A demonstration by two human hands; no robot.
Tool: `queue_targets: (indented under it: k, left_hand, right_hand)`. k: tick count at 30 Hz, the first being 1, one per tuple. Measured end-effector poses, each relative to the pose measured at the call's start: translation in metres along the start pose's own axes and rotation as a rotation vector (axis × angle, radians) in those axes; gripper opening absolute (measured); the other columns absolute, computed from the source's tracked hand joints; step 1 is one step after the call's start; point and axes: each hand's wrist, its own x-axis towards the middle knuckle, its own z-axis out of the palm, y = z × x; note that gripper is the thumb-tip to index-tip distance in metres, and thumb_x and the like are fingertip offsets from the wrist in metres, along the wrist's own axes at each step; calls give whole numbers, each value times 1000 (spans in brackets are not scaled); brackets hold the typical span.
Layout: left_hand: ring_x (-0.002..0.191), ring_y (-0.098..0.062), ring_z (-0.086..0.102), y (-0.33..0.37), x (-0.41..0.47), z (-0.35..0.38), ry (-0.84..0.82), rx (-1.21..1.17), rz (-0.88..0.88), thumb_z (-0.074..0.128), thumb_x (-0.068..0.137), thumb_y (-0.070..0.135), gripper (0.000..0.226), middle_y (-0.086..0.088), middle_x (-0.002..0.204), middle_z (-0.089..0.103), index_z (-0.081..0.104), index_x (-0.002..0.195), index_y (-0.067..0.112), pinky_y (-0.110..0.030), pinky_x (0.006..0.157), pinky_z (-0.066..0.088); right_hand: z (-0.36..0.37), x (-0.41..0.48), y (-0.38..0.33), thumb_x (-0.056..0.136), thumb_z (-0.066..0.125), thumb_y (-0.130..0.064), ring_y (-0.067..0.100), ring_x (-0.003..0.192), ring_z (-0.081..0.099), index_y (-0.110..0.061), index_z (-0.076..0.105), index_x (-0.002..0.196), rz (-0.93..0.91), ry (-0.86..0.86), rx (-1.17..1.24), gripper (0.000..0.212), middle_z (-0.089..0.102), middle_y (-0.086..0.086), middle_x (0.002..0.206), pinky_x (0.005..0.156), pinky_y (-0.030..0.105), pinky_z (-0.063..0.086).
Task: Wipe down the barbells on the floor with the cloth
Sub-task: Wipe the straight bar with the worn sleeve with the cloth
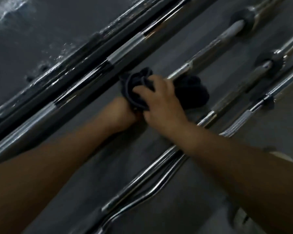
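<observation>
The right hand point(161, 102) reaches in from the lower right and grips a bunched dark cloth point(134, 90), its fingers curled over the folds. The cloth sits at the centre of the view, against a chrome barbell point(210, 46) that slants up to the right. The bar disappears behind the cloth and hand, so the exact contact is hidden. The left hand point(123, 112) comes in from the lower left and lies just under the cloth, touching the right hand. Only its wrist and back show and its fingers are covered, so whether it is open or gripping anything cannot be told. All the bars lie on a grey floor point(159, 53), and the whole view is tilted and smeared with blur. A long bar point(125, 46) with chrome and black sections runs to the left of the hands, cut off at both edges. A knurled bar point(240, 88) lies just to the right, with a thinner bar point(281, 85) beyond it. Curved bars point(152, 176) lie below the right forearm, partly hidden by it. A dark scuffed metal shape point(66, 68) at upper left is too blurred to identify.
</observation>
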Motion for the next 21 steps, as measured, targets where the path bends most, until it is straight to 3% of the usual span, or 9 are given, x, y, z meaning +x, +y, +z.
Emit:
queue_targets:
  k: [3, 6, 8, 9, 13, 15, 17, 19, 21]
  left_hand:
    - [96, -37, 64, -5, -11, 5, 106, 190, 5, 61, 87, 36, 37, -19, 107, 66, 56, 114, 11, -38, 72, 46]
    - [88, -41, 64, -4, -26, 21, 289, 513, -48, 55, 91, 38, 31, -18, 100, 66, 49, 112, 15, -40, 65, 45]
    - [89, -40, 64, -3, -23, 20, 254, 425, -90, 56, 91, 40, 28, -18, 100, 67, 54, 108, 17, -36, 64, 41]
    - [93, -38, 64, -6, -17, 15, 190, 314, -80, 57, 91, 38, 26, -18, 103, 67, 58, 107, 17, -33, 66, 39]
    - [107, -29, 61, -8, -9, -14, -123, -184, -2, 67, 89, 27, 25, -3, 104, 67, 62, 114, 24, -18, 69, 40]
    - [100, -34, 63, -12, -22, -4, 110, 130, -34, 62, 90, 42, 32, -11, 108, 67, 58, 113, 20, -28, 66, 38]
    - [87, -39, 64, -10, -43, 17, 325, 453, -54, 58, 91, 42, 32, -15, 101, 66, 52, 108, 16, -36, 61, 38]
    - [85, -39, 64, -12, -45, 22, 266, 415, -91, 59, 90, 40, 29, -17, 98, 66, 53, 104, 15, -36, 61, 38]
    - [93, -34, 64, -21, -24, 3, 67, 129, -100, 63, 89, 39, 30, -18, 103, 66, 62, 105, 15, -33, 69, 43]
  right_hand:
    - [-25, 23, 32, 78, 65, -13, 40, 122, 45, -23, 60, 131, -34, -89, -129, 54, 48, 19, 135, 100, 43, 46]
    - [-38, 35, 64, 80, 54, -12, 38, 123, 44, -19, 57, 134, 371, 251, -146, 54, 45, 20, 137, 104, 35, 35]
    - [-14, 20, 34, 74, 52, -8, 39, 121, 44, -19, 60, 128, 463, 349, -97, 56, 45, 19, 138, 103, 34, 34]
    - [1, 10, 9, 70, 53, -6, 40, 119, 44, -19, 62, 125, 390, 304, -55, 57, 46, 19, 136, 102, 36, 37]
    - [-1, 4, -13, 76, 64, -13, 37, 126, 41, -24, 60, 131, -7, -102, -67, 56, 45, 16, 139, 100, 38, 40]
    - [-24, 19, 29, 77, 60, -15, 39, 125, 44, -23, 58, 133, 33, -58, -185, 57, 46, 19, 138, 103, 40, 41]
    - [-42, 27, 60, 76, 56, -13, 41, 124, 44, -18, 56, 134, 273, 168, -195, 58, 45, 22, 138, 105, 40, 39]
    - [-25, 22, 43, 75, 54, -10, 39, 125, 41, -18, 57, 131, 410, 263, -179, 56, 43, 19, 139, 105, 39, 38]
    - [5, 8, -3, 70, 56, -8, 39, 123, 42, -21, 62, 124, 271, 168, -122, 55, 45, 17, 137, 100, 37, 39]
